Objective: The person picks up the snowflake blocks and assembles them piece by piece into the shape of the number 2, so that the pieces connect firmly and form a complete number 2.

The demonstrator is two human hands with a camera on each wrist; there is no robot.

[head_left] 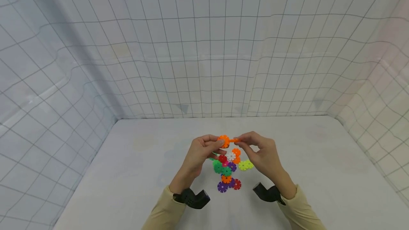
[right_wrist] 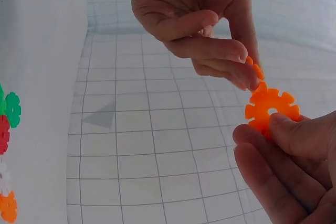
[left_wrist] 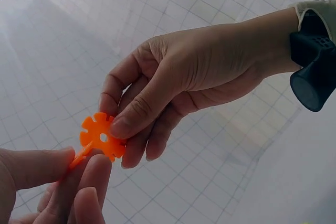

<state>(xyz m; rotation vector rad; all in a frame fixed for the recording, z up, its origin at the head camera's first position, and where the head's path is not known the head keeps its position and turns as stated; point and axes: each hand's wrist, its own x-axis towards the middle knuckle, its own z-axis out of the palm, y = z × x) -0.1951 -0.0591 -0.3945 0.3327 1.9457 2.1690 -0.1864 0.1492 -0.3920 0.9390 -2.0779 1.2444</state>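
Left hand: the left hand [head_left: 199, 150], at lower centre of the head view, pinches an orange disc between thumb and fingertips.
Left disc: this left disc [head_left: 224, 140] lies at the hand's right, flat side toward the head camera; being round, it has no long axis.
Meeting of rims: the two held discs stand roughly at right angles, edge toward edge, between the hands; they seem to touch, but whether the notches interlock cannot be told.
Right disc: the right disc [head_left: 235, 140] shows as a thin orange bar running left to right, just left of the fingertips holding it.
Right hand: the right hand [head_left: 263, 153] pinches that disc between thumb and fingers, neither hand clearly nearer the join.
Loose discs: below the hands lie a purple disc [head_left: 222, 187] and a green disc [head_left: 227, 171], with a yellow pair [head_left: 246, 165] farther right.
Surface: a pale tabletop [head_left: 127, 184] fills the lower frame.
Room: grid-lined sheeting [head_left: 191, 49] spans the upper frame and both sides.
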